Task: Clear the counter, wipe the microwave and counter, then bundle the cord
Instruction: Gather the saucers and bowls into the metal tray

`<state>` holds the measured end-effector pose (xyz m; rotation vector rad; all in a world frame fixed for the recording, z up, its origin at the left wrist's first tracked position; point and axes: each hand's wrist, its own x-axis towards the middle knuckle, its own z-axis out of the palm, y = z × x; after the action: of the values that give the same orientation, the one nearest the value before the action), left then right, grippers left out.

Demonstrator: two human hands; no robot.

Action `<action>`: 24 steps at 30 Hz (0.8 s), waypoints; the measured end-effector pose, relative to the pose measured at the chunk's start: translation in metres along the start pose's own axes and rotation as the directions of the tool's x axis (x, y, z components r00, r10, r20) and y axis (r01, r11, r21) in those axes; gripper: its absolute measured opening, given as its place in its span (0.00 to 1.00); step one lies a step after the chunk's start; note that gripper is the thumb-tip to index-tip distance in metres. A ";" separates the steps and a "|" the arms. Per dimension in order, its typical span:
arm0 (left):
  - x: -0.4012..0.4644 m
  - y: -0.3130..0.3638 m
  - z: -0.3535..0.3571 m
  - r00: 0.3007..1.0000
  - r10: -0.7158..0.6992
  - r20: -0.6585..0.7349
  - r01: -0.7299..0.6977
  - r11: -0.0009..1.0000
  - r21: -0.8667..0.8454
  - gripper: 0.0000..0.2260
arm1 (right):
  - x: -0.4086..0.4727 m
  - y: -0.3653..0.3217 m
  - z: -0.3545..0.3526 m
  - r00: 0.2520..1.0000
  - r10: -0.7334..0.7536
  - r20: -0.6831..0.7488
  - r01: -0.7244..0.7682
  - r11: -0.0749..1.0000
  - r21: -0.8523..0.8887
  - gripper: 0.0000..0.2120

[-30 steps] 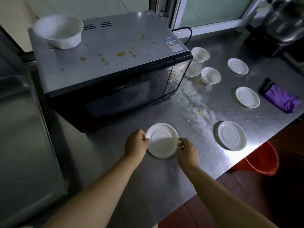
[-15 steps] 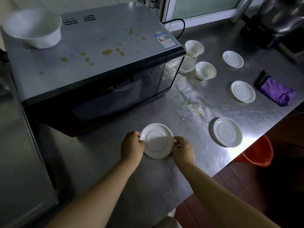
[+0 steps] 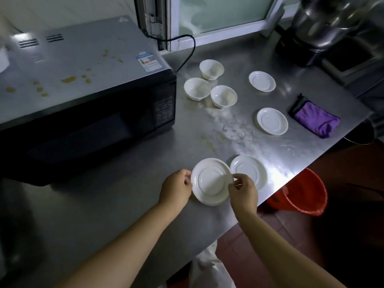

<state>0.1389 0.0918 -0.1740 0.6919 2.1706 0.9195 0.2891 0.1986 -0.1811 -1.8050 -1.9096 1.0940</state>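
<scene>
I hold a white saucer (image 3: pixel 209 181) by its rim, my left hand (image 3: pixel 176 189) pinching its left edge and my right hand (image 3: pixel 243 191) its right edge. It sits just left of a second saucer (image 3: pixel 252 171) near the counter's front edge, overlapping that saucer's left rim. Two more saucers (image 3: pixel 262 81) (image 3: pixel 272 120) lie farther back. Three small white bowls (image 3: pixel 211 69) (image 3: pixel 197 88) (image 3: pixel 223 96) cluster beside the black microwave (image 3: pixel 83 104), whose grey top carries brown spots. Its black cord (image 3: pixel 188 53) loops behind toward the window.
A folded purple cloth (image 3: pixel 315 119) lies at the steel counter's (image 3: pixel 124 204) right edge. A red bucket (image 3: pixel 301 192) stands on the floor below. A metal appliance (image 3: pixel 324 23) fills the back right corner. White residue streaks the counter's middle.
Both hands have carried the held saucer to the right, up against the saucer near the front edge. The view has shifted right, so the bowl on the microwave's top is nearly out of frame.
</scene>
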 end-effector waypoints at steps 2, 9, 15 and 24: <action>0.002 0.018 0.025 1.000 -0.023 0.009 0.023 1.000 0.000 0.08 | 0.021 0.011 -0.020 1.000 -0.011 -0.002 0.011 1.000 -0.029 0.12; 0.023 0.067 0.108 0.991 -0.132 0.014 0.133 0.991 -0.013 0.08 | 0.090 0.050 -0.074 1.000 0.009 0.002 -0.009 0.996 -0.086 0.12; 0.034 0.075 0.139 0.976 -0.202 -0.087 0.202 0.979 -0.010 0.07 | 0.124 0.068 -0.083 0.996 -0.019 0.082 0.028 0.994 -0.104 0.13; 0.044 0.082 0.152 0.974 -0.192 -0.117 0.207 0.971 0.124 0.10 | 0.144 0.073 -0.087 0.979 -0.068 0.190 0.100 0.982 -0.162 0.08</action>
<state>0.2413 0.2339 -0.2073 0.4856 2.3621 0.7224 0.3762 0.3568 -0.2138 -1.7421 -2.2284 1.1343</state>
